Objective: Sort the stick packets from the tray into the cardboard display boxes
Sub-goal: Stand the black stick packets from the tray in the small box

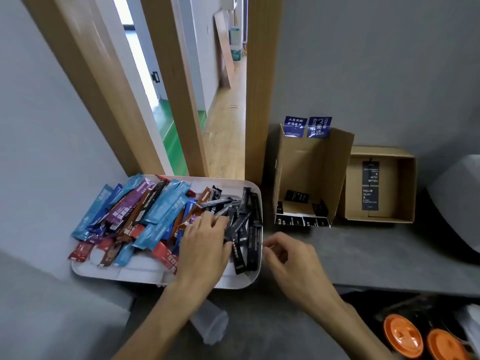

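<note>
Black packets (244, 229) look light, slick and floppy, so I'd pinch one mid-length. My left hand (202, 245) fingers lie on them, grip unclear; right hand (291, 261) loosely curled, empty.

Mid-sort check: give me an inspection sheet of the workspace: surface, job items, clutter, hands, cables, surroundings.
Surface: grey counter against a grey wall.
Job's things: white tray heaped with blue, purple, brown, red and black stick packets; tall cardboard box with a few black packets inside; low cardboard box to its right, black packets lying flat inside.
Clutter: clear cup on its side, nearer than the tray; two orange lids at lower right.
Hands: left hand on the tray's packets, grip unclear; right hand beside the tray, fingers loosely curled, empty.
Cables: nothing seen.
Surroundings: wooden door frame, open doorway onto a corridor.
</note>
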The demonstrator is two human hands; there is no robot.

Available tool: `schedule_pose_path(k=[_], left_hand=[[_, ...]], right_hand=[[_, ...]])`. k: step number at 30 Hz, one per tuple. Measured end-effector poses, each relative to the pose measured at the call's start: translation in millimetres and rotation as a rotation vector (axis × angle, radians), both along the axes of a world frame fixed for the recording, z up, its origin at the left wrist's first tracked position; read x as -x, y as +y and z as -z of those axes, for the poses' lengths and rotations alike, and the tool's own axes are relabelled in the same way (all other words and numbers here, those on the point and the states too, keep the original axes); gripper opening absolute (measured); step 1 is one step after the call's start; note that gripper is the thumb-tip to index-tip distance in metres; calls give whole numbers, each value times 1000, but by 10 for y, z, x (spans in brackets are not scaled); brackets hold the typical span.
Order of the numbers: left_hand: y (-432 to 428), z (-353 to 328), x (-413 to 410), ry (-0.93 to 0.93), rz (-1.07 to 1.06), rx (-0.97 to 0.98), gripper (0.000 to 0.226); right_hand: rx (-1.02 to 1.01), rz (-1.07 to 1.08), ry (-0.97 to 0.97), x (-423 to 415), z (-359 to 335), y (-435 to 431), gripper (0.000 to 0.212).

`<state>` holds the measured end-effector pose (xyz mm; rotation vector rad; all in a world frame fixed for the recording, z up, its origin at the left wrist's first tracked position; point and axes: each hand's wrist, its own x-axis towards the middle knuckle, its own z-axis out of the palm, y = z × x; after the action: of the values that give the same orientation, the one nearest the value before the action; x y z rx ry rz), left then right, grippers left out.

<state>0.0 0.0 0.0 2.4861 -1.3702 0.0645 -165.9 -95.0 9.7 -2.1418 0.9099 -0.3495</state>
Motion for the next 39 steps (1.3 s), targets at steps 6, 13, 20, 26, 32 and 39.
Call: schedule_pose_path(k=[6, 13, 20, 26, 32, 39], left_hand=[[5, 100, -34, 41, 60, 26, 18], [250, -446, -198, 333, 0, 313, 9], [246, -762, -314, 635, 1, 247, 24], [-14, -827, -144, 747, 65, 355, 22], [-589, -789, 303, 659, 272, 355, 19], [-968, -530, 705, 645, 304, 241, 11]], right_hand=[[16, 15, 14, -140, 58, -43, 5], [8, 107, -169, -201, -170, -229, 20], [-344, 9, -259, -175, -414, -204, 26], [-417, -51, -250, 117, -514, -214, 12], [-295, 37, -172, 491, -383, -403, 7], [-131, 452, -118, 1141, -134, -1346, 6]])
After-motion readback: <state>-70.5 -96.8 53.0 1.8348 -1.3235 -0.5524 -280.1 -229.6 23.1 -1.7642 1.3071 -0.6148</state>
